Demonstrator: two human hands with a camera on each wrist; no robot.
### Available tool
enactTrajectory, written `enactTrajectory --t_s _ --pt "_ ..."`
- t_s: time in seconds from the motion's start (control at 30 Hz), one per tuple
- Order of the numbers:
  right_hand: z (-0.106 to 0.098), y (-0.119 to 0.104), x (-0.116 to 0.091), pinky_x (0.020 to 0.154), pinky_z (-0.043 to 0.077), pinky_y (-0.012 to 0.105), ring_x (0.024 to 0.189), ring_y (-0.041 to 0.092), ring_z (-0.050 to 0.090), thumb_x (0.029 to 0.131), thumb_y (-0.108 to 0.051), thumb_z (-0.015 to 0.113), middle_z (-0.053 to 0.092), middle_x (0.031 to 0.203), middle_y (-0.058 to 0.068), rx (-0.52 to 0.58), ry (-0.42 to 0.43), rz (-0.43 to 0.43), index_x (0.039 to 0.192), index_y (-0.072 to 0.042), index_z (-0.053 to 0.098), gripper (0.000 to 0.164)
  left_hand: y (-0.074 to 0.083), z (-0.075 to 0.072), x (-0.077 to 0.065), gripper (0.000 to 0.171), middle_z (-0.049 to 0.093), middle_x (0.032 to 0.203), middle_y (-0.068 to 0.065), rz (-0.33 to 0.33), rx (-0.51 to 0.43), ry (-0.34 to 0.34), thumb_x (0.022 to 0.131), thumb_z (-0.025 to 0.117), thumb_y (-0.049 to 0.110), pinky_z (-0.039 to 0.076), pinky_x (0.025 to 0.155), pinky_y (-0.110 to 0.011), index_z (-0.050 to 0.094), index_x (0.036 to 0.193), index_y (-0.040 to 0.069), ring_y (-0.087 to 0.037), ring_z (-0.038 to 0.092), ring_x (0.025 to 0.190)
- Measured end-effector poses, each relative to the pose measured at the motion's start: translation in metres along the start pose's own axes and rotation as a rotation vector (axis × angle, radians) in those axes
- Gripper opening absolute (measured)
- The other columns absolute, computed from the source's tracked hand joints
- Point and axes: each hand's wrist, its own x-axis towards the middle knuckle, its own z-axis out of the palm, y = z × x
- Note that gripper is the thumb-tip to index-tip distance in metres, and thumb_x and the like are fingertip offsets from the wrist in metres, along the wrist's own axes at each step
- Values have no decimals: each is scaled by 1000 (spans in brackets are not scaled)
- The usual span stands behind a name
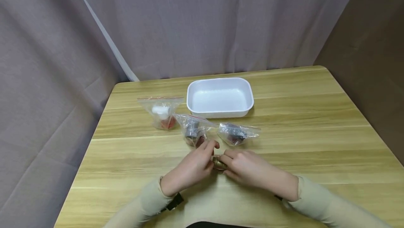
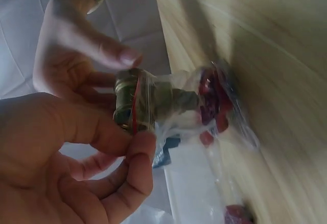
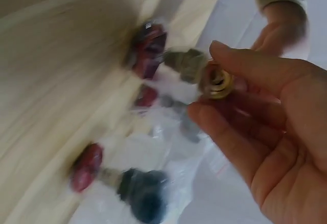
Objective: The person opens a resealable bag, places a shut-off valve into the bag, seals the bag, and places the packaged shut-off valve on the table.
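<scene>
Low over the near middle of the table, both hands meet at a brass valve (image 1: pixel 219 163) with a red handwheel (image 2: pixel 208 94). A clear zip bag (image 2: pixel 179 119) surrounds the valve's lower part, and its red seal line crosses the brass body. My left hand (image 1: pixel 195 165) pinches the bag's edge between thumb and index finger. On the other side, my right hand (image 1: pixel 247 167) grips the valve's open end with thumb and fingers. The handwheel points down toward the tabletop, and a threaded brass opening (image 3: pixel 220 83) shows between the right fingers.
Just beyond the hands lie a bag with a grey valve (image 1: pixel 192 129) and a bag with a dark valve (image 1: pixel 235 133). Farther left is a bag with a white valve (image 1: pixel 161 111). A white plastic tray (image 1: pixel 221 113) stands behind them, near the curtain (image 1: pixel 189 24).
</scene>
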Motion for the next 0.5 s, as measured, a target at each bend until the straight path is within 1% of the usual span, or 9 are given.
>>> enactTrajectory --t_s 0.13,0.2,0.33,0.43,0.5 --pt "3 9 -4 71 58 30 81 15 67 83 -19 81 66 96 0 10 3 -46 119 -6 68 40 -4 -2 -1 47 56 96 -2 -9 -38 -23 82 64 -9 51 70 -21 50 124 6 -12 54 81" --pt "4 13 -5 72 59 29 83 14 67 85 -20 79 66 99 0 21 12 -63 122 -8 69 40 -6 -3 -1 48 54 95 -1 -4 -62 -28 81 61 -10 51 71 -21 49 124 7 -13 55 82" --pt "7 18 -6 74 58 28 84 13 67 87 -22 77 67 99 0 30 35 -92 125 -8 69 40 -8 -5 -2 48 55 93 0 20 -85 -16 79 58 -12 51 71 -21 49 122 8 -13 56 81" --pt "8 20 -7 71 58 27 82 12 65 87 -23 78 66 98 -1 29 54 -114 125 -9 70 42 -7 -5 -3 48 56 93 0 40 -92 2 79 57 -14 51 72 -22 49 120 8 -12 56 82" --pt "8 21 -8 70 57 25 81 11 64 86 -20 78 66 96 -2 26 62 -128 127 -10 69 43 -7 -5 -3 48 56 95 0 50 -98 5 78 56 -15 52 74 -22 49 119 9 -13 57 84"
